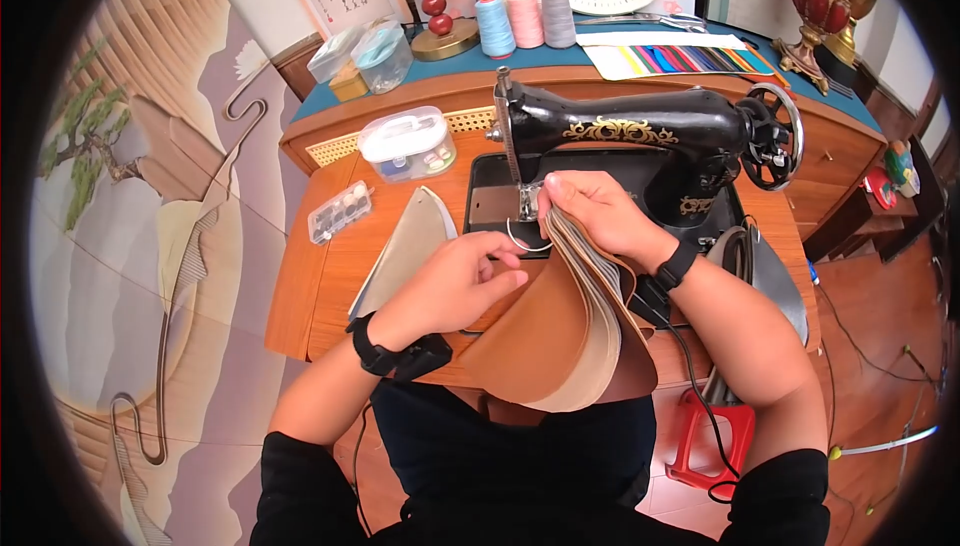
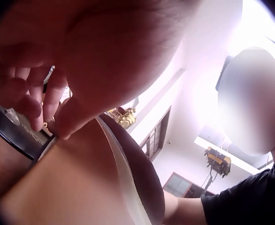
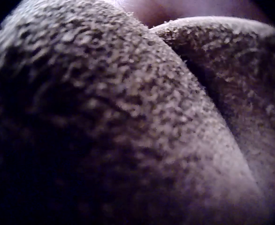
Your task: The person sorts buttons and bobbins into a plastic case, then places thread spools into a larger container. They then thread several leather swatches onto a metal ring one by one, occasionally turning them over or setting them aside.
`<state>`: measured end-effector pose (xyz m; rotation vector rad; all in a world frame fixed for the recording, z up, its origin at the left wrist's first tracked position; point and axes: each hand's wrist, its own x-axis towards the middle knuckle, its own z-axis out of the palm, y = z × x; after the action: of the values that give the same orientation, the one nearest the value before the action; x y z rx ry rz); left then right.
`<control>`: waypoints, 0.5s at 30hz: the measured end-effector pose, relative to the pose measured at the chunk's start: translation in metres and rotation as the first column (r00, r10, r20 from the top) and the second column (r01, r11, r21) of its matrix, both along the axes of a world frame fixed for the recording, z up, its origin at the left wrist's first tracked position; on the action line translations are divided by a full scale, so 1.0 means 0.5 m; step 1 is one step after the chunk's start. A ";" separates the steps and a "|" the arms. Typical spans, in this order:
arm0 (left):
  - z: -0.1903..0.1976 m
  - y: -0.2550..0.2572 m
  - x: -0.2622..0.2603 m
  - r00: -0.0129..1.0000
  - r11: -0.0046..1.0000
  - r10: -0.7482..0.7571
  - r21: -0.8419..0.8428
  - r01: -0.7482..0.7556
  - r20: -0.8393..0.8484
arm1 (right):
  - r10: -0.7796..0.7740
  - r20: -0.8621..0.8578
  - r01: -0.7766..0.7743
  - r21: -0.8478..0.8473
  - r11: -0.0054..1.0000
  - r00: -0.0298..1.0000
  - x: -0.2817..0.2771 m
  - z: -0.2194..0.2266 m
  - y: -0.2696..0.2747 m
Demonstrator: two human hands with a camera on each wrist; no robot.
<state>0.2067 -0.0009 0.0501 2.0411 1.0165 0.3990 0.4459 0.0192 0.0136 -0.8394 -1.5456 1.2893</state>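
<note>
My right hand [image 1: 600,211] grips the narrow top end of a stack of leather pieces [image 1: 525,326], thumb on top. The wedge-shaped pieces fan out downward in brown, tan and pale layers. My left hand [image 1: 465,281] is beside the stack's left edge, fingers loosely bent, thumb apart from them in the head view. A thin white curved strip [image 1: 520,243] arcs by its fingertips. The left wrist view shows the left hand [image 2: 43,98] close to the brown leather [image 2: 81,173]. In the right wrist view, fuzzy leather backing [image 3: 128,103] fills the picture, and the fingers are hidden.
A black sewing machine [image 1: 640,126] stands right behind the hands. Pale leather pieces [image 1: 405,246] lie at left, near a small button box [image 1: 341,212] and a clear tub [image 1: 405,146]. Thread spools [image 1: 525,21] stand on the back shelf. A black cable [image 1: 690,356] hangs at right.
</note>
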 end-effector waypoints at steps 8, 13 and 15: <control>-0.048 0.076 0.041 0.945 0.959 -0.001 -0.267 0.094 0.328 | -0.027 -0.010 0.027 0.017 0.999 1.000 0.002 -0.009 0.009; -0.044 0.091 0.032 0.917 0.899 0.016 -0.406 0.161 0.399 | -0.061 0.016 0.061 0.017 0.998 0.998 -0.002 -0.009 0.009; -0.038 0.087 0.029 0.920 0.882 -0.009 -0.431 0.192 0.392 | -0.073 0.039 0.072 0.035 0.997 0.997 -0.003 -0.003 0.008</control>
<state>0.2213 0.0424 0.0309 1.5008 0.6784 0.4281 0.4444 0.0231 0.0120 -0.8964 -1.5497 1.1973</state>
